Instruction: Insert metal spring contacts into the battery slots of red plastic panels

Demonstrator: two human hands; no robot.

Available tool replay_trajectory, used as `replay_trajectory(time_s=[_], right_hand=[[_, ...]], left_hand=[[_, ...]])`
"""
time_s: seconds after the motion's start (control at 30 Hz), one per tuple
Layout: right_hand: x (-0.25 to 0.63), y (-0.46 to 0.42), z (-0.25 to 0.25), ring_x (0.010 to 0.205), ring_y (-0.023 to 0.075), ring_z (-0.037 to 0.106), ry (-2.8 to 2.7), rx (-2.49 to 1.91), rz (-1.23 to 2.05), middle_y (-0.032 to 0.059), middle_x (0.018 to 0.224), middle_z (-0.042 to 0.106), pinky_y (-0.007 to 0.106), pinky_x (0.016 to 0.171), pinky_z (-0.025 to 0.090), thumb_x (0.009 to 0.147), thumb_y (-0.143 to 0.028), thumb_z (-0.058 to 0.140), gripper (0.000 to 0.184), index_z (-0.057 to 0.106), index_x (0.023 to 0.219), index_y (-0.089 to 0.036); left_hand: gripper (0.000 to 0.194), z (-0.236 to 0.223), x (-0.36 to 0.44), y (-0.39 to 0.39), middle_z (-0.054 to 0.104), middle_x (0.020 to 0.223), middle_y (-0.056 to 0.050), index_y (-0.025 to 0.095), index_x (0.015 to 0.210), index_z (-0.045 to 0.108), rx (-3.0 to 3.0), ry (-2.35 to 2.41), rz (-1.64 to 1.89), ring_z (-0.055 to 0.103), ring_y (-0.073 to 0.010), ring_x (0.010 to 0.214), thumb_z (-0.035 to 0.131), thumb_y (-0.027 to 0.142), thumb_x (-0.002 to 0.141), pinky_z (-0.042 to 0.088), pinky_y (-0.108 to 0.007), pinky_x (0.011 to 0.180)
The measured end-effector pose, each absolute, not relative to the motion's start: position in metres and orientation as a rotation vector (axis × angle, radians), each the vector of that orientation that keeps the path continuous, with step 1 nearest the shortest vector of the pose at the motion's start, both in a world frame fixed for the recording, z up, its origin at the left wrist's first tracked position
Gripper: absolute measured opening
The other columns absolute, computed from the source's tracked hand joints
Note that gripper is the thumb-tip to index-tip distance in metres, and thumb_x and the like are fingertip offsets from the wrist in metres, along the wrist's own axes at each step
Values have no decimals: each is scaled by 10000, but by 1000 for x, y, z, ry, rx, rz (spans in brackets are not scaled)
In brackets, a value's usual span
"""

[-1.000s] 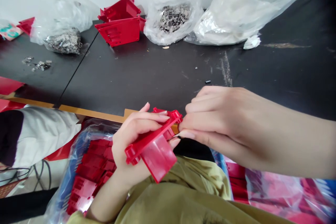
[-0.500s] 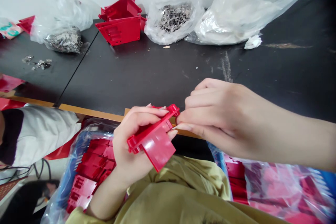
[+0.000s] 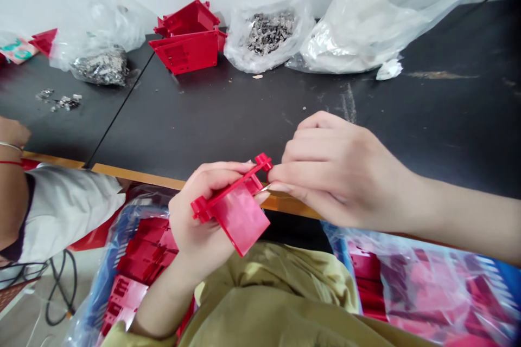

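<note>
My left hand (image 3: 207, 211) is wrapped round a red plastic part (image 3: 242, 217), holding it tilted above my lap near the table's front edge. The part has a flat panel and round posts at both ends of a rim. My right hand (image 3: 337, 168) pinches a small metal clip (image 3: 262, 190) between thumb and forefinger, its tip against the inner side of the red part. Most of the clip is hidden by my fingers.
On the black table (image 3: 203, 114) stand red plastic parts (image 3: 187, 51), an open bag of metal clips (image 3: 271, 32) and a large clear bag (image 3: 350, 38). Blue crates of red parts flank my lap, left (image 3: 103, 249) and right (image 3: 504, 282). A co-worker's arm (image 3: 12, 195) is at left.
The red part has tilted and shifted slightly up and left, my right hand moving with it. The metal clip now shows at my fingertips. A co-worker's forearm has come into view at left.
</note>
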State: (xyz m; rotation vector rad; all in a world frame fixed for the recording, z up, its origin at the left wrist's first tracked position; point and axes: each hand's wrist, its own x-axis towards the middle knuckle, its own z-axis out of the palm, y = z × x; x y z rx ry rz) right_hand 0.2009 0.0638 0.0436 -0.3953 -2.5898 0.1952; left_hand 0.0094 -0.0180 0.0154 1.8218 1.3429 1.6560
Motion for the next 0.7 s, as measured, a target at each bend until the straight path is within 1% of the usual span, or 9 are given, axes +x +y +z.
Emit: replay_trajectory(time_s=[0.13, 0.23, 0.3, 0.33, 0.4, 0.47, 0.57, 0.63, 0.7], right_hand=[[197, 63, 38, 631, 134, 453, -2530, -418, 121, -1, 684, 567, 332, 731, 373, 1013, -243, 447, 289, 643, 808, -187], [193, 63, 33, 633, 139, 447, -2474, -408, 95, 6, 676, 569, 331, 730, 382, 1000, -237, 470, 259, 659, 836, -170], [191, 63, 30, 631, 139, 454, -2439, -398, 85, 12, 680, 586, 332, 726, 388, 993, -234, 482, 245, 666, 852, -156], [189, 63, 28, 628, 138, 459, -2417, -396, 72, 15, 680, 595, 332, 722, 389, 988, -232, 491, 236, 668, 854, -151], [186, 64, 25, 622, 136, 470, -2376, -397, 27, 15, 679, 612, 331, 719, 390, 980, -230, 505, 221, 670, 854, -152], [183, 65, 23, 616, 132, 477, -2329, -406, -41, 7, 669, 621, 330, 727, 387, 977, -230, 508, 220, 667, 840, -163], [178, 67, 21, 609, 129, 482, -2269, -408, -143, -2, 659, 628, 337, 739, 372, 965, -217, 528, 196, 668, 838, -165], [175, 69, 22, 606, 128, 475, -2236, -405, -194, -3, 657, 630, 336, 743, 365, 958, -213, 541, 184, 671, 839, -161], [171, 71, 24, 608, 129, 467, -2232, -427, -208, -3, 650, 622, 323, 747, 367, 970, -228, 535, 212, 676, 826, -160]], left_hand=[[182, 16, 7, -16, 761, 974, -2, 214, 903, 684, 1840, 1352, 1634, 719, -172, 882, 786, 146, 768, 604, -297, 790], [24, 18, 6, -16, 762, 970, -28, 212, 882, 692, 1762, 1329, 1626, 720, -186, 884, 696, 232, 869, 606, -326, 787], [105, 19, 6, -16, 762, 969, -41, 215, 872, 698, 1704, 1330, 1625, 718, -193, 893, 629, 278, 920, 605, -339, 786], [107, 19, 6, -16, 761, 968, -46, 214, 869, 700, 1689, 1341, 1622, 718, -197, 894, 634, 282, 917, 606, -342, 787], [45, 19, 5, -15, 760, 963, -45, 208, 857, 695, 1702, 1366, 1622, 721, -202, 883, 714, 249, 854, 606, -341, 784], [132, 17, 4, -13, 761, 961, -30, 204, 864, 693, 1751, 1374, 1633, 724, -194, 864, 785, 183, 773, 608, -319, 774], [240, 17, 3, -9, 759, 954, -2, 203, 902, 701, 1790, 1379, 1704, 721, -155, 837, 812, 104, 714, 597, -253, 755], [275, 18, 3, -7, 757, 937, 1, 198, 908, 707, 1760, 1392, 1735, 718, -143, 823, 824, 81, 689, 586, -231, 751], [273, 21, 1, -3, 759, 908, -5, 189, 898, 715, 1677, 1420, 1721, 717, -146, 801, 841, 102, 672, 581, -227, 738]])
